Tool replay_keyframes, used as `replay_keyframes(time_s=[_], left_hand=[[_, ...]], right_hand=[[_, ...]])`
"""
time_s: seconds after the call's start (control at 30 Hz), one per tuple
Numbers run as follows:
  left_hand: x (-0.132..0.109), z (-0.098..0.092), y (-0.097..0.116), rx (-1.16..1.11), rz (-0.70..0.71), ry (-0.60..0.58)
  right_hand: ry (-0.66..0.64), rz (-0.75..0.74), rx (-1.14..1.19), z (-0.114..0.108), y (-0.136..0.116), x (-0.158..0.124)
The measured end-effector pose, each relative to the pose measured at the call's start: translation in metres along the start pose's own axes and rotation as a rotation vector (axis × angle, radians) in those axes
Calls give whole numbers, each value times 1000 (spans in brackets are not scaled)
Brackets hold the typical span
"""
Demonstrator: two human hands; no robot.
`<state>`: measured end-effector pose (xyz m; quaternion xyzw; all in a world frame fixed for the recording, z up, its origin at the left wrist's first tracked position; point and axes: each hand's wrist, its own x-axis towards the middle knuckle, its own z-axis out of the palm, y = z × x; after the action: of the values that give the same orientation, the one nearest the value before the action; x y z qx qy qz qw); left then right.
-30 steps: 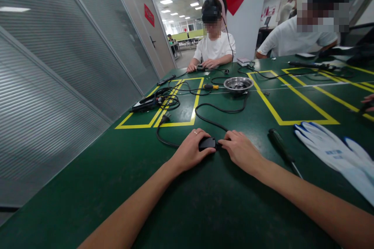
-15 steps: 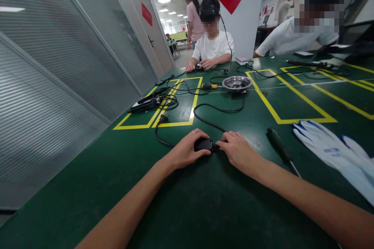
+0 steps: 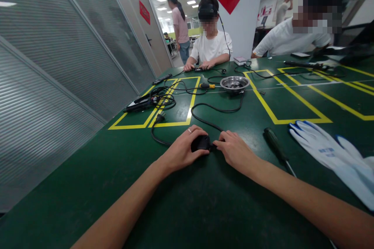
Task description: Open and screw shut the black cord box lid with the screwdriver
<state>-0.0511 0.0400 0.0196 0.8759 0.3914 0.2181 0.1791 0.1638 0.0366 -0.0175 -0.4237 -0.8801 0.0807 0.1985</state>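
Observation:
A small black adapter block [image 3: 200, 142] lies on the green table [image 3: 204, 210] in front of me, with a black cable [image 3: 216, 108] running from it toward the far side. My left hand [image 3: 182, 148] is wrapped round the block's left side, a ring on one finger. My right hand [image 3: 233, 151] pinches the block's right end where the cable enters. Both hands rest on the table top.
A dark-handled screwdriver [image 3: 276, 148] lies right of my hands, white and blue gloves [image 3: 333, 151] beyond it. A metal bowl [image 3: 234, 83], a yellow-handled tool [image 3: 207, 85] and tangled cables [image 3: 160, 99] sit farther back. Two people sit across the table; another stands behind.
My hands and the block stay together in the same grip. The view has shifted slightly. The standing person in the background has walked to the left.

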Motion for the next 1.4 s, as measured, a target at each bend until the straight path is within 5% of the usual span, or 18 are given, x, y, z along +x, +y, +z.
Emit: replay_keyframes(time_s=[0.27, 0.6, 0.8, 1.0, 1.13, 1.27, 1.4], left_hand=[[-2, -1, -1, 3, -25, 38], [-7, 1, 23, -310, -69, 123], [-2, 12, 26, -422, -136, 163], [2, 38, 31, -156, -16, 118], [-4, 39, 37, -60, -22, 184], [-11, 28, 41, -34, 7, 120], [-11, 16, 35, -7, 71, -21]], right_hand=[[38, 84, 274, -16, -8, 0], [34, 231, 916, -44, -7, 2], [80, 327, 1183, -31, -9, -4], [254, 467, 1168, 9, -13, -3], [299, 484, 1060, 17, -12, -8], [246, 490, 889, -5, -11, -9], [48, 419, 712, -42, -8, -21]])
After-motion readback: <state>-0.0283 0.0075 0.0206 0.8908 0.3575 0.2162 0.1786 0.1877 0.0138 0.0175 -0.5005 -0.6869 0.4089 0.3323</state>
